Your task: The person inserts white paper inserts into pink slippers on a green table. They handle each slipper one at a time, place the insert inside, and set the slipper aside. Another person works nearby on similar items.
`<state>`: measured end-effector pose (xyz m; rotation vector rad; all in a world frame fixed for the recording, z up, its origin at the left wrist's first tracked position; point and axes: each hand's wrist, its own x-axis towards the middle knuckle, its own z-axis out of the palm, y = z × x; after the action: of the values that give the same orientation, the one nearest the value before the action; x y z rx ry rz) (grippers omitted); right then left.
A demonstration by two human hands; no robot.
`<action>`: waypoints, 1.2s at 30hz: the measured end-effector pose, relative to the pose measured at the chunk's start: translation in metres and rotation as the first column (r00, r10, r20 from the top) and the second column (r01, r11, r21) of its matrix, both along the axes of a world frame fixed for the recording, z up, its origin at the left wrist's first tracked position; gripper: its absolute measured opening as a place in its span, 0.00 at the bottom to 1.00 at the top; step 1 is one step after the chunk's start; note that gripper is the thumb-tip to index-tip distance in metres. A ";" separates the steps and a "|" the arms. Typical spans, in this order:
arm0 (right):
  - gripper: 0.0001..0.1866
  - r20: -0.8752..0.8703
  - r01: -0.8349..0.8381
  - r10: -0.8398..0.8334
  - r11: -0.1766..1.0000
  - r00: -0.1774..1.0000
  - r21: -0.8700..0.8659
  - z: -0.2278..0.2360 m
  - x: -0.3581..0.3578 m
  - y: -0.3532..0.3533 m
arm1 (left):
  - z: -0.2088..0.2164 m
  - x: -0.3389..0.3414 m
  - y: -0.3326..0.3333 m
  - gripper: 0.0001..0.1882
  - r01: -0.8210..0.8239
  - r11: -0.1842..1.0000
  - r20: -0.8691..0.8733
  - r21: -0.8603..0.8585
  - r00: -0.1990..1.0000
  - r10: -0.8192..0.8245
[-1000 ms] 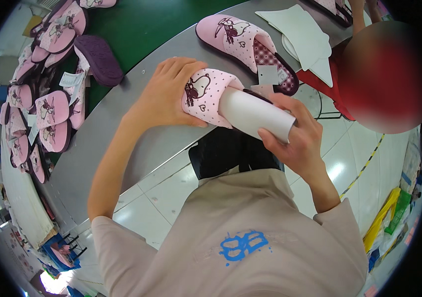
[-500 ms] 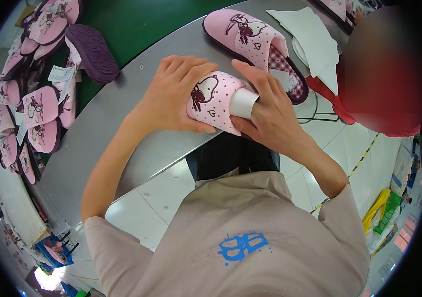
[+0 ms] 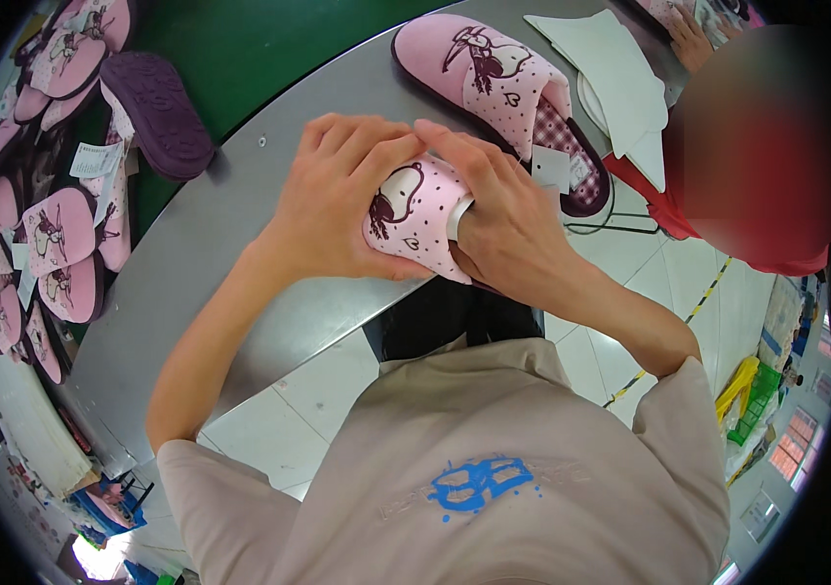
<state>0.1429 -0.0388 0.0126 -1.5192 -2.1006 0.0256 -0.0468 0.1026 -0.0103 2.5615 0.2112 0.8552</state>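
Note:
A pink slipper [image 3: 419, 216] with dark dots and a cartoon print is held over the near edge of the metal table. My left hand [image 3: 323, 200] is closed around its toe end, fingers over the far side and thumb along the near side. At the slipper's opening, my right hand [image 3: 518, 219] is closed on a curled white insert [image 3: 457, 218], of which only a narrow edge shows. The right fingertips reach across the slipper's upper, close to my left fingers. Just beyond lies a matching slipper [image 3: 484, 70] with a checked lining and a white tag [image 3: 551, 168].
White sheets [image 3: 620, 93] lie at the right of the curved metal table [image 3: 191, 292]. Several pink slippers [image 3: 62, 229] are heaped at the left, near a green surface [image 3: 250, 44]. A person in red [image 3: 757, 210] is close on the right, with a hand [image 3: 691, 41] beyond.
My right hand has moved left over the slipper's opening, and the white insert has gone deeper inside, showing much less. The view has shifted slightly.

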 end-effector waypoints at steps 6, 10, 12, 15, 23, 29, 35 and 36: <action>0.10 -0.012 -0.036 0.037 0.998 0.999 0.060 -0.003 0.003 0.013 | -0.001 0.001 0.002 0.53 -0.053 0.998 -0.001 0.029 0.999 0.053; 0.09 -0.053 -0.025 0.025 1.000 0.998 -0.007 0.003 0.004 0.009 | 0.005 0.002 0.004 0.45 -0.049 0.998 0.000 0.045 0.999 0.049; 0.12 -0.096 -0.028 0.022 0.998 0.995 -0.057 0.006 0.005 0.005 | 0.007 -0.005 0.007 0.37 -0.045 0.999 -0.024 0.014 0.999 0.045; 0.18 -0.117 0.078 -0.078 0.997 0.990 -0.004 0.009 0.008 -0.032 | 0.004 -0.007 0.004 0.27 -0.109 0.990 -0.037 -0.085 0.994 0.106; 0.24 -0.171 0.402 -0.382 0.910 0.908 0.100 -0.002 -0.047 -0.054 | -0.005 -0.003 -0.001 0.22 -0.214 0.962 -0.006 -0.171 0.976 0.216; 0.15 -0.407 0.242 -0.172 0.962 0.897 0.127 -0.016 -0.050 -0.038 | 0.000 0.000 -0.002 0.19 -0.286 0.946 0.059 -0.156 0.953 0.298; 0.11 -0.273 -0.041 0.091 0.982 0.958 0.182 -0.020 -0.023 -0.042 | 0.030 -0.008 -0.007 0.12 -0.509 0.642 -0.100 -0.573 0.821 0.562; 0.10 -0.223 -0.113 0.161 0.970 0.961 0.214 -0.022 -0.018 -0.043 | 0.036 -0.010 -0.010 0.11 -0.474 0.647 -0.057 -0.597 0.830 0.555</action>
<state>0.1252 -0.0817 -0.0097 -1.1877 -1.9479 0.0444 -0.0571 0.0927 0.0254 1.8435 1.0456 0.9557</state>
